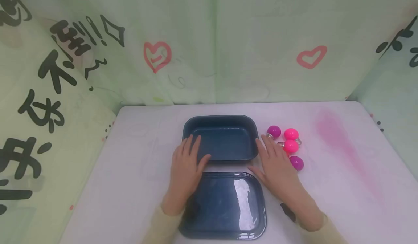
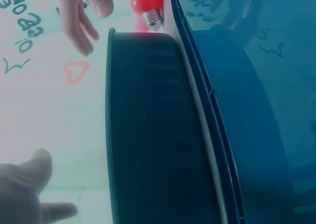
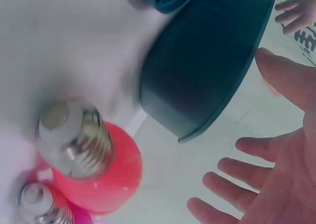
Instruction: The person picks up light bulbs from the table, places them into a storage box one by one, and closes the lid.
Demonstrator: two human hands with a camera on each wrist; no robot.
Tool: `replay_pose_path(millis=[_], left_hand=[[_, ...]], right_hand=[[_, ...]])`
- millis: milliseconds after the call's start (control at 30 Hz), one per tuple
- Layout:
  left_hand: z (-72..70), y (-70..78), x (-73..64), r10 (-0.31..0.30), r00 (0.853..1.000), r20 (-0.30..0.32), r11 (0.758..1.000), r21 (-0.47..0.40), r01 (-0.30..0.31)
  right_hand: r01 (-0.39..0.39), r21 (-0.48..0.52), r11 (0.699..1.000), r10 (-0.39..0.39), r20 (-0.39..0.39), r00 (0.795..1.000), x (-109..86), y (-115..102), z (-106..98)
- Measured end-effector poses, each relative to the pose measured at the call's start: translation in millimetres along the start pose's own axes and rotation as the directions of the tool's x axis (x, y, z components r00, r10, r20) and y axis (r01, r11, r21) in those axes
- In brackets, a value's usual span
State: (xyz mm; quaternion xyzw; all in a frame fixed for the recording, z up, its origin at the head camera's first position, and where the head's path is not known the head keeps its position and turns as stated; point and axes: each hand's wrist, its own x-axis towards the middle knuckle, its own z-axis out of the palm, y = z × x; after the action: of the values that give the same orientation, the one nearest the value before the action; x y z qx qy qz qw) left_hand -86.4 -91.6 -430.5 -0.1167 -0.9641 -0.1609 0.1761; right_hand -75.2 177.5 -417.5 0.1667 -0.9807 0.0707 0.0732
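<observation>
A dark blue rectangular box [image 1: 225, 117] stands uncovered on the table, with nothing inside it. Its matching flat lid [image 1: 218, 207] lies just in front, glossy and partly covered by the left forearm. My left hand [image 1: 185, 166] hovers over the box's near left corner, fingers spread and holding nothing. At the opposite side, my right hand [image 1: 277, 164] has its fingertips near the right rim, palm facing the box wall in the right wrist view. Several light bulbs lie beside that hand, among them a purple bulb [image 1: 274, 131], a pink bulb [image 1: 291, 134] and a red bulb [image 3: 123, 169] mostly hidden from above.
A white cloth [image 1: 124, 186] covers the table, with a pink stain [image 1: 339, 142] on the right. Behind it hangs a pale green curtain [image 1: 254, 29] with hearts and black writing. A small dark piece [image 1: 288, 212] shows under the right wrist.
</observation>
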Motion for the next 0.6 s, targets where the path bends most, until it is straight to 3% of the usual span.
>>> replay_pose_path(millis=[267,600], left_hand=[[-0.9,-7.2,5.9,0.012,0.996,-0.094,0.996,-0.085,-0.020],[-0.3,-18.0,11.9,0.008,0.990,-0.141,0.995,-0.093,-0.022]], right_hand=[[-0.014,0.018,1.000,0.015,-0.005,1.000,-1.0,6,-5],[-0.016,0.057,0.998,0.019,-0.047,0.999,-5.5,15,-5]])
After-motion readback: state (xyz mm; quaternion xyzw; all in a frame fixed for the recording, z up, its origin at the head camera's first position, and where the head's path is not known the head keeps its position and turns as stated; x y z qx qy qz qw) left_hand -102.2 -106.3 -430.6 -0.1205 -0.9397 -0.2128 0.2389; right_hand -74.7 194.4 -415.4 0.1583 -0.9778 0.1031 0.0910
